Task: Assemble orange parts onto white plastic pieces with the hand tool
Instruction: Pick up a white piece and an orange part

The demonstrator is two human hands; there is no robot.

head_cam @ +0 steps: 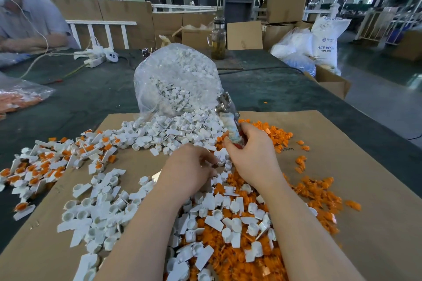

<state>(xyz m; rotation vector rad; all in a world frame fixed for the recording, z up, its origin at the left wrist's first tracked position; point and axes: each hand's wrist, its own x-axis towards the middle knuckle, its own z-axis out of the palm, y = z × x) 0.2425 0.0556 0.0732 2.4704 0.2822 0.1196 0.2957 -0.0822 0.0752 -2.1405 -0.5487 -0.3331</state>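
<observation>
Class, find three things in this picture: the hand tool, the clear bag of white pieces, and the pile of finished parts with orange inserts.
hand tool (225, 106): head view, on its metal head.
clear bag (175, 68): head view, upper bag wall.
finished parts (45, 166): head view, middle of the left pile.

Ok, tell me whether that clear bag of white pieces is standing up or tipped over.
Tipped over. The clear bag lies with its mouth toward the cardboard sheet, and white pieces spill out.

White plastic pieces (96, 210) and bright orange parts (319, 191) cover brown cardboard (376, 246); the table (86, 98) is dark green, the bag (178, 75) clear.
</observation>
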